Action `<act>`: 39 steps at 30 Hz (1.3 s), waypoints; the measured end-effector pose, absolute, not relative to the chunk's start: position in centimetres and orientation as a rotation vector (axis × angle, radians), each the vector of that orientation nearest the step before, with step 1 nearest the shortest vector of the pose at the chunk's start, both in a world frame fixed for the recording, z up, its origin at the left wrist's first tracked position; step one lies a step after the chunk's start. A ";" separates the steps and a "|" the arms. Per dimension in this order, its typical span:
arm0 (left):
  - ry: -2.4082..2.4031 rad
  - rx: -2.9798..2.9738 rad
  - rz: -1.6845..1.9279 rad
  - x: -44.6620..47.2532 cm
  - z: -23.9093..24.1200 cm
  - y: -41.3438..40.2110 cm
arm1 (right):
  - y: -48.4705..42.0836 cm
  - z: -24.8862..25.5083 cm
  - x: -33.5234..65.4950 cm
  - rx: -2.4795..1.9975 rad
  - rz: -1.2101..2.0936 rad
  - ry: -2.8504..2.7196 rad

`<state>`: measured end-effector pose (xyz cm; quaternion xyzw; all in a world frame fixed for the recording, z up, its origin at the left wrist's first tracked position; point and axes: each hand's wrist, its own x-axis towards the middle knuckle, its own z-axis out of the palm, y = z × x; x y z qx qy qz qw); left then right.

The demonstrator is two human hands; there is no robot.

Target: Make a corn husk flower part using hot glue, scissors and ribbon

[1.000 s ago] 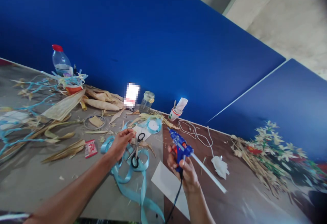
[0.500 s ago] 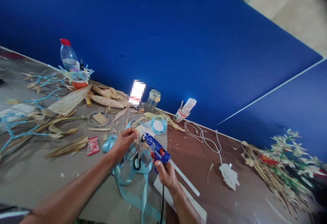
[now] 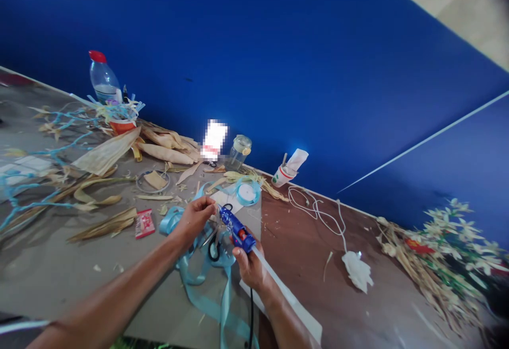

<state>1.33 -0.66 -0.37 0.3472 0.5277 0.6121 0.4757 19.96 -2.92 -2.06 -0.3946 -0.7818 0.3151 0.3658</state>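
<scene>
My right hand (image 3: 249, 265) is wrapped round a blue glue gun (image 3: 237, 230), with a long pale glue stick (image 3: 265, 265) coming out of its back end. The gun's nozzle points up and left, close to the fingertips of my left hand (image 3: 198, 217). Those fingers are pinched together; whatever small thing they hold is too tiny to make out. Scissors with black handles (image 3: 214, 248) lie under the gun, partly covered. Loops of light blue ribbon (image 3: 194, 277) spread on the table beneath both hands, and a ribbon roll (image 3: 247, 194) sits just beyond them.
Dry corn husks (image 3: 169, 147) lie at the back left, near a red-capped bottle (image 3: 104, 78). A clear jar (image 3: 239, 153) and a paper cup (image 3: 281, 175) stand by the blue partition. A white cable (image 3: 314, 208) and dried stems (image 3: 413, 280) are to the right. A candy packet (image 3: 144, 224) lies left.
The glue gun has shifted slightly left and its nozzle has come nearer my left fingertips. My left hand stays pinched in almost the same place. The view has tilted slightly.
</scene>
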 end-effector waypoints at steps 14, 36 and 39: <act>1.310 0.849 1.485 1.4 -0.4 -0.5 | -2.9 -2.1 20.0 -1.027 0.863 -2.034; 1.295 0.861 1.492 1.4 -0.7 -0.5 | -2.9 -1.3 19.9 -0.995 0.828 -2.021; 1.306 0.865 1.484 1.3 -0.7 -0.5 | -2.9 -1.0 19.8 -0.993 0.833 -2.015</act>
